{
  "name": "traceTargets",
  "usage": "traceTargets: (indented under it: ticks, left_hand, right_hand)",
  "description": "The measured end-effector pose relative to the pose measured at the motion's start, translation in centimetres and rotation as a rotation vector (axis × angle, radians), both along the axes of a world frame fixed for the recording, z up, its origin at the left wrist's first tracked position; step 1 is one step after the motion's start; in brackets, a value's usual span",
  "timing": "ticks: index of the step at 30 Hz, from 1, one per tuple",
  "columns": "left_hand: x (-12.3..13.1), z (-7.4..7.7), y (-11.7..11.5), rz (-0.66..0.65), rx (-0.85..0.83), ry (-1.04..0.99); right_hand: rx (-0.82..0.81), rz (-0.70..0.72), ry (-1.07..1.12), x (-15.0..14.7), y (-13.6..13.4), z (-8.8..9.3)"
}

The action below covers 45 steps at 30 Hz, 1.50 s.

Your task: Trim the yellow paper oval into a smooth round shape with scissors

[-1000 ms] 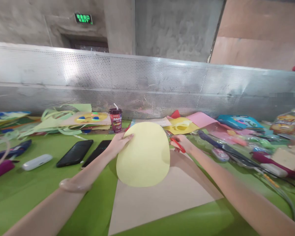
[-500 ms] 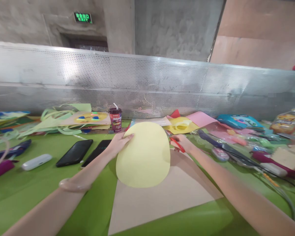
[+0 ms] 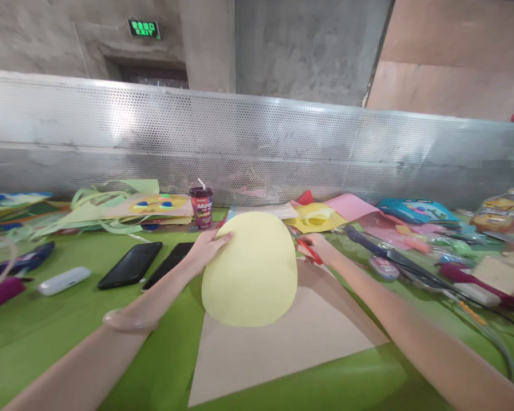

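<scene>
High on the concrete wall (image 3: 308, 45), a green sign (image 3: 144, 28) reads "EXIT" below some characters that are too small to read. Lower, at the back of the table, a dark red cup (image 3: 201, 208) with a straw carries white letters that begin with "Moo"; the rest is not clear. A green cover (image 3: 68, 331) lies over the table, and a long perforated metal panel (image 3: 257, 148) stands behind it, in front of the wall. Near the middle, a large brown paper sheet (image 3: 282, 337) lies flat on the green cover. Above it is the yellow paper (image 3: 251, 274), pale and plain, with a rounded top and a rounded bottom edge, lifted and tilted toward the camera. The left hand (image 3: 208, 246) pinches its upper left edge, with the thumb on the front side. The right hand (image 3: 319, 248) is closed around the handle of the red scissors (image 3: 309, 251), just at the right edge of the yellow paper; the blades are hidden. Two black phones (image 3: 131, 265) lie to the left, and coloured paper scraps (image 3: 321, 216) lie behind.
</scene>
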<state>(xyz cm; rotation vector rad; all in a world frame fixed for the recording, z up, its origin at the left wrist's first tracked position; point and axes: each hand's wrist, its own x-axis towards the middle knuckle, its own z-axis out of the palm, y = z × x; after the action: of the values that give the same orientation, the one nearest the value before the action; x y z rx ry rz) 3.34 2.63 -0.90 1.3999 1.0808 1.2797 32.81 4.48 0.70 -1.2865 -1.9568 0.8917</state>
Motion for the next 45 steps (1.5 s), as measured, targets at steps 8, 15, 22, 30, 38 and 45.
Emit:
traceTargets:
  ticks: [8,15,22,30,38,45]
  left_hand:
    - [-0.08,0.05,0.1,0.015,-0.011,0.008]
    - [-0.25,0.4,-0.01,0.057,-0.009,0.1]
    - [-0.15,0.48,-0.06,0.063,0.006,0.139]
    - [-0.24,0.21,0.21,0.061,0.044,0.153]
    - [-0.35,0.16,0.19,0.038,0.081,0.193]
    - [-0.18,0.41,-0.13,0.047,0.065,0.212]
  right_hand:
    - [-0.001,-0.006,-0.032,0.17,0.01,0.1]
    - [-0.013,0.006,-0.042,0.03,-0.46,0.63]
    - [-0.007,-0.001,-0.035,-0.1,-0.39,0.45]
    - [0.045,-0.008,-0.071,0.08,-0.2,0.15]
    - [0.004,-0.007,-0.041,-0.02,-0.21,0.33]
    - [-0.006,0.01,-0.051,0.16,-0.03,0.24]
